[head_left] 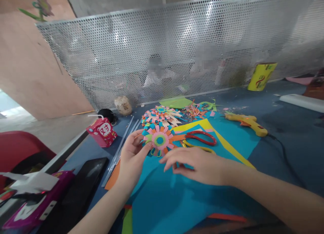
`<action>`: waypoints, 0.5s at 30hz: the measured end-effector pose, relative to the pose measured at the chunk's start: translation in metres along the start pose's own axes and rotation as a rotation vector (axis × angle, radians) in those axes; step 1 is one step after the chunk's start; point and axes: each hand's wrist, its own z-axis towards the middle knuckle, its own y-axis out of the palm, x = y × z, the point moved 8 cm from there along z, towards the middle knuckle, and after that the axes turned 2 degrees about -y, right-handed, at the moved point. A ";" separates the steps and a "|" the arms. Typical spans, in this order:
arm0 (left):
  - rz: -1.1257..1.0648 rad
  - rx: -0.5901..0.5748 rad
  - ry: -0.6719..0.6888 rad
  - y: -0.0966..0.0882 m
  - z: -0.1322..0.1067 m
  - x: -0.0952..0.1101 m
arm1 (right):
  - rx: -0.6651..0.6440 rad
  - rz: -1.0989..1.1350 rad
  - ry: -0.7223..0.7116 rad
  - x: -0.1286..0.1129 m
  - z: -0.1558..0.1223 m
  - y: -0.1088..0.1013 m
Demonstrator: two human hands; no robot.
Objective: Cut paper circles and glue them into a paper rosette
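Observation:
My left hand [134,151] grips a round paper flower [160,140] by its left edge, thumb on the front. The flower has a blue centre, a green ring and looped strips in pink, orange and blue. Close to its lower right, my right hand [188,161] has its fingers bent and apart, holding nothing. Scissors with one red handle and one yellow handle [202,138] lie just beyond that hand. Blue paper sheets [164,200] spread beneath both hands. Behind the held flower sit more paper flowers [157,114] and a heap of cut strips [194,111].
A yellow glue gun [246,122] with a black cord lies at right. At left are a red drink carton [102,131], clear glue sticks [121,146], a black phone [83,183] and a purple power strip [40,200]. A perforated metal screen [162,51] closes the back; a yellow can [262,77] stands there.

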 end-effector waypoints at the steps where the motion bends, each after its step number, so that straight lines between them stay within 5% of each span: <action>1: 0.009 -0.010 -0.002 0.001 0.000 -0.001 | -0.027 -0.007 -0.050 -0.006 -0.001 0.002; 3: 0.023 -0.042 -0.017 0.004 -0.001 -0.002 | 0.009 -0.048 -0.124 -0.012 -0.002 -0.001; 6: -0.002 -0.056 -0.101 0.009 -0.002 -0.007 | 0.257 -0.124 -0.167 -0.009 -0.004 -0.021; 10: -0.070 -0.020 -0.275 0.011 -0.004 -0.018 | 0.570 -0.023 -0.024 0.016 -0.009 -0.044; 15: 0.027 -0.050 -0.337 0.010 0.000 -0.029 | 0.556 0.442 0.212 0.044 -0.006 -0.032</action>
